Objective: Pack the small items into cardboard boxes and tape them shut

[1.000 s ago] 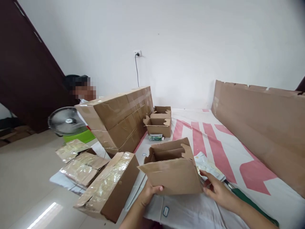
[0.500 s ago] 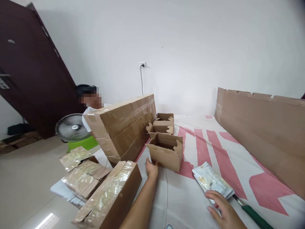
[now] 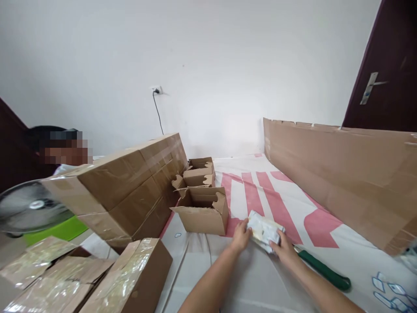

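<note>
Right of open, brown, rectangular cardboard box [image 3: 203, 221], left hand [image 3: 241, 237] and right hand [image 3: 284, 249] grip flat white plastic-looking packet [image 3: 263, 230] with fingers; box set down, unclosed; packet outside.

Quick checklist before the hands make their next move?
1. Left hand on white packet: ok, at its left end.
2. Right hand on packet: ok, at its right end.
3. Packet lifted off the cloth: cannot tell.
4. Nearest open box upright, top open: ok.
5. Inside of that box empty: cannot tell, floor hidden.
6. Green-handled tool well away from right hand: not ok, lies close beside it.
</note>
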`<state>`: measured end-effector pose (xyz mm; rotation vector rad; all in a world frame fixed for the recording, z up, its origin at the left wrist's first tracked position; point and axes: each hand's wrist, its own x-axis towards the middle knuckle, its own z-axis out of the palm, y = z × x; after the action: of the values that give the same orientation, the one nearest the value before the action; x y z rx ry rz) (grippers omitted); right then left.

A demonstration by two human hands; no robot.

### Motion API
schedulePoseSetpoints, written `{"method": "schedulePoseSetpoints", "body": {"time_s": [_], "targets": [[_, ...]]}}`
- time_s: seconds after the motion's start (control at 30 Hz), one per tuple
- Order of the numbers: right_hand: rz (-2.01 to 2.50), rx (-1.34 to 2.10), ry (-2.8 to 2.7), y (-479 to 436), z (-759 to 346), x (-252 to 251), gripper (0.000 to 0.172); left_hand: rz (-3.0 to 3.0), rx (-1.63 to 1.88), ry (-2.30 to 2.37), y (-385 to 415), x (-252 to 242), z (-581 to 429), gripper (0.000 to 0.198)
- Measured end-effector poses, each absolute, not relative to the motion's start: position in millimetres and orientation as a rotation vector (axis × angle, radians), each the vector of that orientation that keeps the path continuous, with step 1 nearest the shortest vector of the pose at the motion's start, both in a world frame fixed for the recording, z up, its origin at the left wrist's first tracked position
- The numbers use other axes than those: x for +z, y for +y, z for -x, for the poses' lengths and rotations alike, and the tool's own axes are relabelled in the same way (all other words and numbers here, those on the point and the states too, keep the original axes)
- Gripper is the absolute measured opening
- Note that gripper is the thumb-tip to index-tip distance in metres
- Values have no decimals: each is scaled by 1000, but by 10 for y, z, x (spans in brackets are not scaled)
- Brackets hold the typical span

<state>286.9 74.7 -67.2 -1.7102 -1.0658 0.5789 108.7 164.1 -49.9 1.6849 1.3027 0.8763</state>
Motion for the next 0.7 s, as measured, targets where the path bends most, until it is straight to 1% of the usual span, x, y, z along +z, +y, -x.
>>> {"method": "schedulePoseSetpoints", "body": {"time_s": [0.07, 0.1, 0.23, 0.3, 0.37, 0.47, 0.5, 0.6, 0.7], "targets": [[1719, 594, -1032, 1114, -2859, -473, 59, -1690, 876, 1306, 1907, -343, -1259, 32], [1713, 609, -1023, 1286, -2874, -355, 57, -1688, 884, 1318, 2023, -260, -1320, 33], [1678, 741, -1023, 1645, -2984, 15, 38, -1690, 942, 1384, 2176, -19, -1418, 35], [1682, 802, -1018, 1579, -3002, 65, 35, -1710, 977, 1397, 2010, -14, -1381, 34], [1699, 873, -1023, 1408, -2977, 44, 36, -1741, 1028, 1395, 1709, -84, -1280, 33], [1679, 1066, -1118, 1113, -2860, -4, 41, -1782, 1148, 1400, 1168, -219, -999, 56], [1649, 1148, -1170, 1034, -2799, -3, 43, -1791, 1189, 1406, 1010, -243, -871, 56], [1533, 1356, -1308, 913, -2545, 51, 49, -1793, 1295, 1452, 734, -206, -413, 43], [1416, 1457, -1456, 983, -2203, 103, 55, -1767, 1393, 1559, 802, -60, 62, 29]]}}
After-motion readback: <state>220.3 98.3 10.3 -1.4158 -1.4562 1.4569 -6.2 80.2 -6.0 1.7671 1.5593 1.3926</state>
